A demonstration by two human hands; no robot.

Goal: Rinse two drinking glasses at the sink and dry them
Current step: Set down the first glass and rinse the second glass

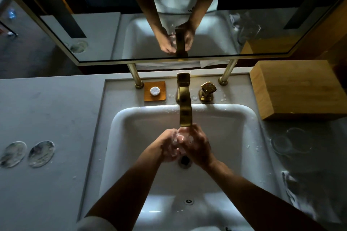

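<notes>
Glasses are seen in two places. One drinking glass (175,141), clear and hard to make out, is held between both hands under the spout of the brass tap (185,107), above the drain (185,160) of the white sink (249,118). The second glass (293,141) lies on the wet counter (47,110) to the right of the basin, apparently tipped on its side, though its outline is faint and this cannot be told for certain.

The left hand (168,146) is curled round the near side of the held glass, its fingers (173,153) bent inward and wrapped partly about the wall. The right hand (197,144) is closed over the other side, knuckles uppermost, with its fingers (185,138) tucked down against the glass or inside its mouth; which of these cannot be told. The two hands are touching one another around the glass, and wet glints are visible between them.

A wooden box (300,90) is set at the back right of the counter. A small white soap (155,91) rests on an amber dish (161,97) left of the tap, and a brass handle (206,91) stands to its right. Two round coasters (28,154) lie side by side on the left of the counter. The hands are reflected in the mirror (93,33) above.
</notes>
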